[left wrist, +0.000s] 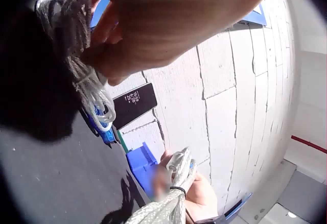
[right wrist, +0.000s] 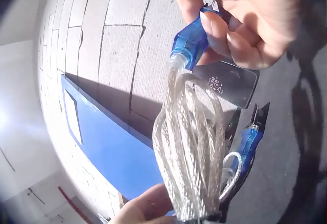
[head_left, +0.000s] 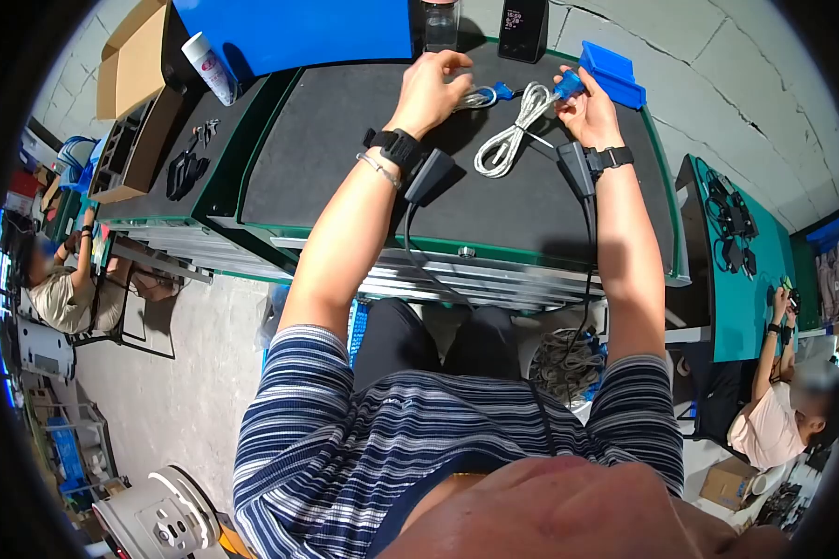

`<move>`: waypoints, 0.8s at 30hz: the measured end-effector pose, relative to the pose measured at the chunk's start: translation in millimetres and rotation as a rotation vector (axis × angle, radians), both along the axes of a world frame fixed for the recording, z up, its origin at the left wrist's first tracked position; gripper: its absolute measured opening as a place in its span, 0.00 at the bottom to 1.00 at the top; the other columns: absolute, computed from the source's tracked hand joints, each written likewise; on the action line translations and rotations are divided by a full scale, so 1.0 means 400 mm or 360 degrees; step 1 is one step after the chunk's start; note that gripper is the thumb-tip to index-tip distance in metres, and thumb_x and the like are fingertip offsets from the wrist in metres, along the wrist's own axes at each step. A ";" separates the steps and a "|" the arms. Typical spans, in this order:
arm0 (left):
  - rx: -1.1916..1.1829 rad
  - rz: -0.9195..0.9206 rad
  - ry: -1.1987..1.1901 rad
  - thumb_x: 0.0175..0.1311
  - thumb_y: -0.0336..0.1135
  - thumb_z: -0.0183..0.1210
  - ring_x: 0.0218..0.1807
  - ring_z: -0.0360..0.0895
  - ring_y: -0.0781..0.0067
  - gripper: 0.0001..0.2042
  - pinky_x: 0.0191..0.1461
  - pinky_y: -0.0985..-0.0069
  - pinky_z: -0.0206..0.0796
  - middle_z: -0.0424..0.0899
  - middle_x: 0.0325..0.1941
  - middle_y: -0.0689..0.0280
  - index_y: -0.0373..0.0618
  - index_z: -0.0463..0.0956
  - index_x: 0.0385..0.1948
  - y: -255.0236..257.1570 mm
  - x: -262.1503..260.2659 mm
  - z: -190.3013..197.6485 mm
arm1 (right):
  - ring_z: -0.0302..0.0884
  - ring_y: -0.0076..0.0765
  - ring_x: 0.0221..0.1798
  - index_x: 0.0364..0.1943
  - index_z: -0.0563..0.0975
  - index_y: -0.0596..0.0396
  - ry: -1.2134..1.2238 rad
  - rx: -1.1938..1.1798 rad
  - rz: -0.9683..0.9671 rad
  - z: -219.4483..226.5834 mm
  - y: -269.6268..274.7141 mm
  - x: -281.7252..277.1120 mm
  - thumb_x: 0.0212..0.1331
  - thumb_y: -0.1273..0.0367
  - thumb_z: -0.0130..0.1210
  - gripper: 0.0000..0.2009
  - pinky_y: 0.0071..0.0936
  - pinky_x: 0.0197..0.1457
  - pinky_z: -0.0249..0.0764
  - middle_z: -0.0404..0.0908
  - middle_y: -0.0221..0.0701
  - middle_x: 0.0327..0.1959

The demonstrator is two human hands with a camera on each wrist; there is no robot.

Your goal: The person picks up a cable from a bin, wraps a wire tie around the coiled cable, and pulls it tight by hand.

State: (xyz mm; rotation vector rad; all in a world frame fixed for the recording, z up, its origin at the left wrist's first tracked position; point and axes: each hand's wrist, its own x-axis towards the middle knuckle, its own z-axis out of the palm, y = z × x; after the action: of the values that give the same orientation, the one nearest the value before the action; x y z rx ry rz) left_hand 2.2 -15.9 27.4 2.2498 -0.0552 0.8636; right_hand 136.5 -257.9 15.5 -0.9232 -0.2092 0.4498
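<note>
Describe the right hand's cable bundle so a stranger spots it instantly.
Above the dark worktop, beside the blue bin, find the right hand. It pinches the blue plug of a silvery looped bundle. The neighbouring bundle, by the left hand, has its plug unheld.

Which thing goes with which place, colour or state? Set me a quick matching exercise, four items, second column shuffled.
1. Right hand
2. Bin
3. Spray can
4. Display

A. Black, showing digits
B. Blue, at the dark mat's far right corner
C. Pinching a blue connector
D. Mostly white, over on the left

Right pairs: 1-C, 2-B, 3-D, 4-A
</note>
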 end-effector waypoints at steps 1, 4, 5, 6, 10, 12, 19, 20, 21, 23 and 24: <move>-0.0453 -0.0385 0.0175 0.64 0.39 0.60 0.47 0.78 0.74 0.15 0.53 0.76 0.68 0.82 0.44 0.63 0.43 0.76 0.49 -0.013 0.000 0.004 | 0.63 0.22 0.27 0.49 0.73 0.55 -0.0008 0.0005 -0.0005 0.003 0.000 -0.002 0.69 0.58 0.47 0.16 0.24 0.36 0.66 0.79 0.36 0.40; -0.0666 -0.0959 0.0512 0.69 0.43 0.55 0.46 0.76 0.79 0.18 0.51 0.80 0.68 0.80 0.42 0.66 0.37 0.73 0.51 -0.052 -0.015 0.001 | 0.64 0.21 0.27 0.50 0.74 0.54 -0.0171 0.0120 0.0042 0.025 0.013 -0.033 0.69 0.57 0.46 0.16 0.21 0.37 0.65 0.78 0.34 0.39; -0.0604 -0.1015 0.0644 0.70 0.42 0.54 0.42 0.77 0.79 0.17 0.48 0.79 0.69 0.79 0.40 0.67 0.37 0.72 0.50 -0.070 -0.030 0.010 | 0.64 0.21 0.27 0.50 0.74 0.54 -0.0179 0.0120 0.0040 0.032 0.014 -0.039 0.69 0.57 0.46 0.16 0.21 0.37 0.65 0.78 0.34 0.39; -0.0666 -0.1152 0.0734 0.71 0.42 0.53 0.40 0.77 0.80 0.16 0.46 0.80 0.69 0.78 0.38 0.68 0.38 0.71 0.50 -0.077 -0.025 -0.004 | 0.65 0.21 0.28 0.50 0.74 0.53 -0.0207 0.0193 0.0148 0.040 0.014 -0.045 0.69 0.58 0.46 0.16 0.21 0.36 0.65 0.78 0.33 0.39; -0.0814 -0.1332 0.0951 0.73 0.44 0.50 0.28 0.70 0.84 0.13 0.32 0.84 0.64 0.71 0.28 0.72 0.41 0.69 0.41 -0.089 -0.035 -0.002 | 0.72 0.22 0.33 0.54 0.73 0.52 -0.0354 0.0323 0.0454 0.048 0.014 -0.053 0.70 0.54 0.45 0.19 0.23 0.43 0.70 0.79 0.31 0.43; -0.0824 -0.1331 0.0945 0.73 0.45 0.49 0.27 0.68 0.85 0.14 0.31 0.84 0.63 0.69 0.27 0.73 0.42 0.69 0.40 -0.091 -0.039 0.001 | 0.77 0.24 0.44 0.55 0.73 0.52 -0.0440 0.0284 0.0392 0.056 0.026 -0.072 0.69 0.51 0.46 0.22 0.27 0.52 0.72 0.80 0.33 0.49; -0.0523 -0.1232 0.0968 0.72 0.49 0.50 0.24 0.64 0.83 0.16 0.27 0.83 0.59 0.66 0.23 0.74 0.43 0.69 0.36 -0.082 -0.015 -0.030 | 0.75 0.24 0.50 0.56 0.73 0.54 -0.0500 0.0182 0.0230 0.054 0.028 -0.075 0.66 0.54 0.52 0.22 0.29 0.56 0.71 0.79 0.32 0.51; -0.0448 -0.1197 0.0954 0.72 0.49 0.50 0.24 0.64 0.84 0.16 0.27 0.82 0.58 0.66 0.23 0.74 0.43 0.69 0.37 -0.079 -0.012 -0.032 | 0.75 0.24 0.50 0.57 0.73 0.54 -0.0518 0.0177 0.0246 0.054 0.026 -0.073 0.66 0.55 0.53 0.22 0.29 0.56 0.71 0.79 0.32 0.51; -0.0371 -0.1163 0.0940 0.72 0.49 0.50 0.24 0.63 0.84 0.16 0.27 0.82 0.58 0.65 0.24 0.74 0.43 0.69 0.37 -0.078 -0.009 -0.034 | 0.75 0.24 0.49 0.57 0.74 0.54 -0.0538 0.0172 0.0262 0.053 0.025 -0.071 0.66 0.55 0.53 0.22 0.29 0.55 0.71 0.79 0.32 0.51; -0.0403 -0.1135 0.0947 0.71 0.49 0.51 0.24 0.63 0.84 0.16 0.27 0.82 0.58 0.65 0.24 0.74 0.43 0.69 0.37 -0.078 -0.007 -0.037 | 0.74 0.23 0.49 0.56 0.74 0.54 -0.0582 0.0143 0.0219 0.049 0.027 -0.067 0.66 0.55 0.53 0.21 0.28 0.55 0.71 0.79 0.31 0.50; -0.0437 -0.1106 0.0958 0.71 0.48 0.51 0.24 0.62 0.84 0.16 0.27 0.82 0.57 0.65 0.23 0.74 0.42 0.69 0.38 -0.076 -0.010 -0.035 | 0.74 0.23 0.48 0.55 0.74 0.54 -0.0623 0.0113 0.0175 0.047 0.031 -0.065 0.66 0.55 0.54 0.21 0.27 0.54 0.70 0.79 0.31 0.50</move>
State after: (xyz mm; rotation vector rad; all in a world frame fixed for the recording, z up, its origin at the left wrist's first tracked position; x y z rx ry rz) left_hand -1.6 -46.2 13.6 1.9307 -0.3853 -0.1710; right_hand 110.4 -245.5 34.3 -0.9266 -0.6310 0.3570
